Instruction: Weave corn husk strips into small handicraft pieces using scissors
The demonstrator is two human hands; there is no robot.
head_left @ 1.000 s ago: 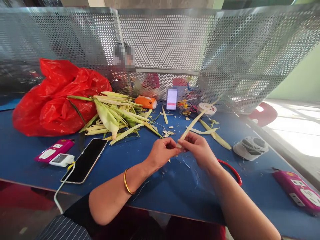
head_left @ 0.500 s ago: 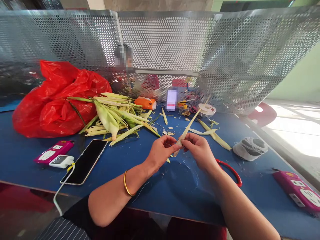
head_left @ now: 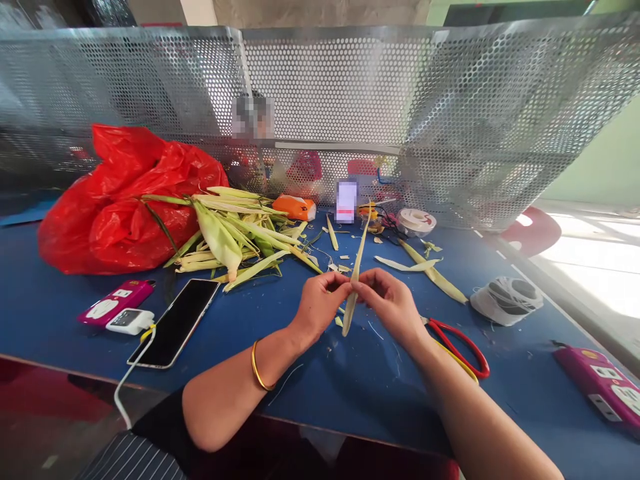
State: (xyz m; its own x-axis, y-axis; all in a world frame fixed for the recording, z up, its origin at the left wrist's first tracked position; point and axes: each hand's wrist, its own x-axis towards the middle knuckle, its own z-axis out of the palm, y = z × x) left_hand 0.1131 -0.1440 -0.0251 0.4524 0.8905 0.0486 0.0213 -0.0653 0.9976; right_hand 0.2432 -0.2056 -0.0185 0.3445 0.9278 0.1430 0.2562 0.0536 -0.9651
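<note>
- while both hands meet over the blue table [head_left: 310,393], a narrow leaf strip [head_left: 357,257] stands nearly upright between them.
- left hand [head_left: 320,301]: fingertips pinched on the strip's middle.
- right hand [head_left: 393,301]: pinched on it too, just opposite.
- done, it seems: few loose strips [head_left: 430,270] lying to the right.
- left, likely: heap of leaves [head_left: 235,233] beside the red bag [head_left: 125,200].
- scissors [head_left: 463,343] near the right wrist, untouched.

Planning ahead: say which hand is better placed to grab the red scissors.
Right hand, probably: the red scissors lie beside its wrist; the left hand is farther, and both pinch the leaf strip.
</note>
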